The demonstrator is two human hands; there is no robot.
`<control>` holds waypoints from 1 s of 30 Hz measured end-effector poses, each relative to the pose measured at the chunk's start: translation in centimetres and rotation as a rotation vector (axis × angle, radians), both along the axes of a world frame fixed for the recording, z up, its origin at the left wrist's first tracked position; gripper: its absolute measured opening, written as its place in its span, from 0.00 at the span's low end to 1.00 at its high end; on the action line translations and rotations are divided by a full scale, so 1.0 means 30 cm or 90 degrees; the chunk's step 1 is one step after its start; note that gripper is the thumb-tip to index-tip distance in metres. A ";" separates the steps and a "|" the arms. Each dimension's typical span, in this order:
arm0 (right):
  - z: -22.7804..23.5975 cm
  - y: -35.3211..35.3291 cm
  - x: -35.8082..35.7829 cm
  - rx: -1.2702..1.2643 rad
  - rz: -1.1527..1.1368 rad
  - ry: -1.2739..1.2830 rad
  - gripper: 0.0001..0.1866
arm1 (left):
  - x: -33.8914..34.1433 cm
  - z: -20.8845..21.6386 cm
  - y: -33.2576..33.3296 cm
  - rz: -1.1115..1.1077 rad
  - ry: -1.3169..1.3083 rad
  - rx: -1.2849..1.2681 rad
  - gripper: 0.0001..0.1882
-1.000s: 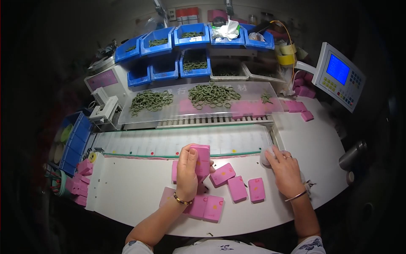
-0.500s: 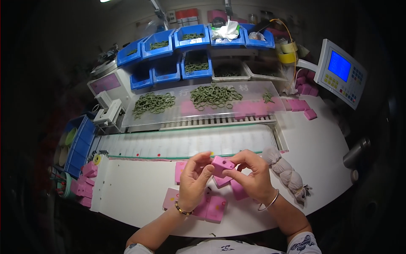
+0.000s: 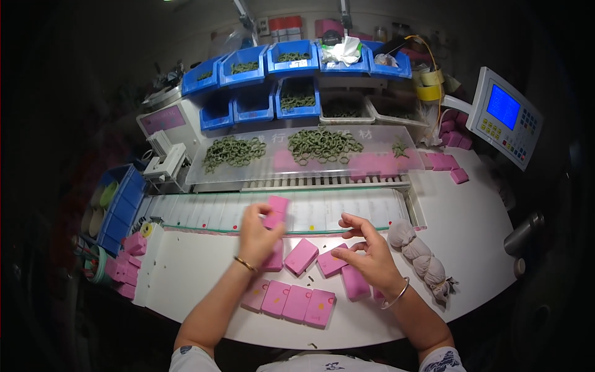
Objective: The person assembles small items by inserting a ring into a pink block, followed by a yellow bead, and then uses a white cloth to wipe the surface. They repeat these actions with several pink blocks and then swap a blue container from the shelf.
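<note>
My left hand (image 3: pixel 259 240), blurred by motion, is closed on a pink block (image 3: pixel 278 204) over the near edge of the white slatted track (image 3: pixel 186 209). With thumb and fingers apart and nothing between them, my right hand (image 3: pixel 370 257) hovers beside a tilted pink block (image 3: pixel 331 265) and a larger pink block (image 3: pixel 354 283). Another pink block (image 3: pixel 301 256) lies at an angle between my hands. Nearer to me, several pink blocks stand side by side in a row (image 3: pixel 298 304), some with red and yellow marks. One more pink block (image 3: pixel 273 257) is partly covered by my left hand.
Green rings (image 3: pixel 325 144) lie heaped on a clear shelf behind the track. Blue bins (image 3: pixel 292 57) stand above it. At right are a wrapped cloth bundle (image 3: pixel 424 261) and a control panel (image 3: pixel 505 115); at left, a stack of pink blocks (image 3: pixel 126 270).
My hands have parted. The left has carried a pink block left and forward to the track, while the right has let go and opened. The row of blocks near me is now uncovered.
</note>
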State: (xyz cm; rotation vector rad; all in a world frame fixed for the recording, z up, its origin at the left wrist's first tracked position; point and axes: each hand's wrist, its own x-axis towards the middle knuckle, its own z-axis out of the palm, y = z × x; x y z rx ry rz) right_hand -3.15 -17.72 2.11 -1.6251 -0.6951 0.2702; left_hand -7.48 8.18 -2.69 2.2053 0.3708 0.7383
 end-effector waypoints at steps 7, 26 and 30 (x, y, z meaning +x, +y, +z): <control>-0.034 -0.028 0.021 0.026 -0.045 0.055 0.32 | -0.018 -0.059 0.340 0.191 0.101 0.167 0.17; -0.036 -0.039 0.017 0.033 -0.089 0.016 0.26 | 0.588 0.029 -0.150 0.017 0.293 0.384 0.24; -0.041 -0.039 0.027 0.041 -0.100 0.016 0.27 | 0.680 -0.046 -0.150 0.066 0.243 0.390 0.16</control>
